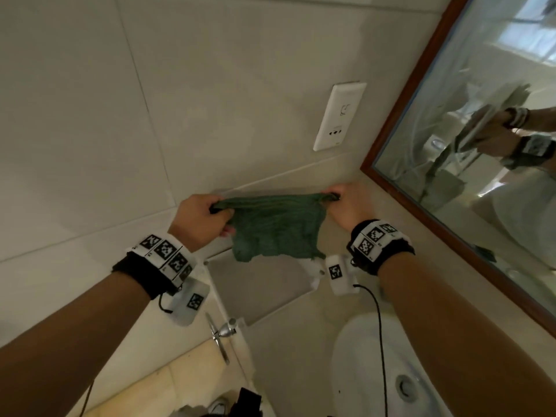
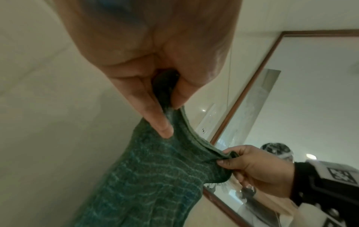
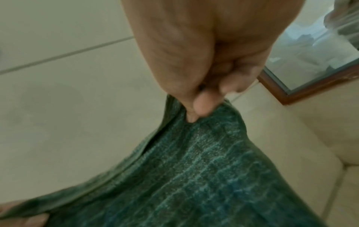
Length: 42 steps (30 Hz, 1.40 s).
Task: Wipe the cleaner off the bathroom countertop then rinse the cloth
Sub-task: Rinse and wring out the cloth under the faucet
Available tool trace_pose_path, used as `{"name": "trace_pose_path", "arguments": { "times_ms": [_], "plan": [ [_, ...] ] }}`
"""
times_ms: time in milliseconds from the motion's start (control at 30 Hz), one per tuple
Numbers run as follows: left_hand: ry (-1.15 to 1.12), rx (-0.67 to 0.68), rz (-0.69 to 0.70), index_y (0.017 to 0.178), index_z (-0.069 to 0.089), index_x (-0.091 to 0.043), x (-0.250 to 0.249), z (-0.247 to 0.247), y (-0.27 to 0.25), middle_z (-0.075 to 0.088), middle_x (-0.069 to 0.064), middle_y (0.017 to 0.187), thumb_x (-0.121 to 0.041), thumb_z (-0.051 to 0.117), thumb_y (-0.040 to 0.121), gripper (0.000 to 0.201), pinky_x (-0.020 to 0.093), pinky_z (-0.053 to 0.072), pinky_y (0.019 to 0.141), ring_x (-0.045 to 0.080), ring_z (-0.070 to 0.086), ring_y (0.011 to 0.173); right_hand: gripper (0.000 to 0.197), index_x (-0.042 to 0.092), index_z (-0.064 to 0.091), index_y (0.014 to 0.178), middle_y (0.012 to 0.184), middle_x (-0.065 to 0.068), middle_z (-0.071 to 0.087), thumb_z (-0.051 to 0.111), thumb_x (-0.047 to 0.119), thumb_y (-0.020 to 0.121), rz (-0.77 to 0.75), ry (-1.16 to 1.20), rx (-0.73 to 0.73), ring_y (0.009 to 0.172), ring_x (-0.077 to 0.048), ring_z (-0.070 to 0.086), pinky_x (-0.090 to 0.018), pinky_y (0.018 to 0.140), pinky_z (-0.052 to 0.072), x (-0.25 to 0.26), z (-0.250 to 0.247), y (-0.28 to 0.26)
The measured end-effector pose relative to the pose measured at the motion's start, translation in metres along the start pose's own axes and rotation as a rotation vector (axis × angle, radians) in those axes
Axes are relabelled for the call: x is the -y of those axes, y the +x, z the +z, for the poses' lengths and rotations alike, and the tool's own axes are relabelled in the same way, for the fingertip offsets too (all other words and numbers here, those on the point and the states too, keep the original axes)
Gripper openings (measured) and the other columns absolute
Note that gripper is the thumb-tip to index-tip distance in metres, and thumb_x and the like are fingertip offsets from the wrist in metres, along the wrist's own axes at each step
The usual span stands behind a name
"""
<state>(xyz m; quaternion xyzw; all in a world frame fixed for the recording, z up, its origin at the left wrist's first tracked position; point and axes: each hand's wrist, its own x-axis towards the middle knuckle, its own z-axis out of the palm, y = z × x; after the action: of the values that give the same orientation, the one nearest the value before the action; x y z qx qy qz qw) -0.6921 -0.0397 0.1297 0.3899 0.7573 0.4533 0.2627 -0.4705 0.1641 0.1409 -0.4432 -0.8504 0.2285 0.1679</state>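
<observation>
**Green cloth stretched between two hands in front of the tiled wall**

The cloth point(image 1: 275, 228) is a dark green, loosely woven rag with a ribbed, slightly fuzzy texture and a thicker hemmed top edge; its lower edge hangs ragged and uneven. It is held in the air, spread roughly flat, in front of pale glossy wall tiles point(image 1: 90, 115) with thin grout lines, above the beige counter point(image 1: 298, 314) beside a white rounded basin point(image 1: 361, 371) with a metal drain.

The left hand point(image 1: 201, 219) is raised with its back toward the head camera, fingers curled; the left wrist view shows its thumb and forefinger pinching the cloth's upper left corner, a bunch of fabric tucked inside the fist. The right hand point(image 1: 349, 206) mirrors it, its grip clenched on the upper right corner, fingertips point(image 3: 202, 107) pressed into the weave. Both forearms reach forward and up, each wearing a black wrist strap with white marker blocks.

The top hem runs taut from one grip to the other, and the rest of the cloth hangs below and between the hands.

A white rectangular wall socket point(image 1: 339, 115) sits on the tile above the cloth. To the right, a mirror with a brown wooden frame point(image 1: 403, 115) reflects the hands. A chrome fitting point(image 1: 222, 332) projects below the left wrist.
</observation>
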Motion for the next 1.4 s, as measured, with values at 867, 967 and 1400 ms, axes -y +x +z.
{"name": "trace_pose_path", "arguments": {
  "times_ms": [867,967,1400],
  "plan": [
    [0.687,0.437,-0.275,0.139,0.047,-0.016,0.114,0.076,-0.006,0.056,0.010,0.129,-0.028,0.056,0.092,0.049,0.032,0.053,0.089,0.026,0.060,0.109,0.058,0.014,0.039,0.142,0.147,-0.010,0.035,0.056,0.003,0.088,0.216,-0.098,0.346,0.125,-0.032,0.046,-0.037,0.102,0.042,-0.043,0.115,-0.040],
    [0.856,0.485,-0.099,0.136,0.048,-0.019,0.120,0.089,0.005,0.047,0.004,0.134,-0.027,0.056,0.090,0.047,0.034,0.047,0.097,0.023,0.054,0.114,0.065,0.016,0.035,0.141,0.145,-0.011,0.030,0.062,0.010,0.082,0.162,-0.277,0.294,0.124,-0.035,0.040,-0.043,0.101,0.044,-0.045,0.147,-0.042],
    [1.147,0.841,0.063,0.129,0.053,-0.034,0.159,0.151,0.007,0.038,0.003,0.133,-0.046,0.059,0.088,0.043,0.041,0.045,0.094,0.030,0.045,0.118,0.060,0.019,0.044,0.135,0.129,-0.011,0.042,0.069,0.026,0.082,0.107,-0.505,0.666,0.120,-0.034,0.044,-0.046,0.097,0.048,-0.077,0.225,-0.052]
  ]
}}
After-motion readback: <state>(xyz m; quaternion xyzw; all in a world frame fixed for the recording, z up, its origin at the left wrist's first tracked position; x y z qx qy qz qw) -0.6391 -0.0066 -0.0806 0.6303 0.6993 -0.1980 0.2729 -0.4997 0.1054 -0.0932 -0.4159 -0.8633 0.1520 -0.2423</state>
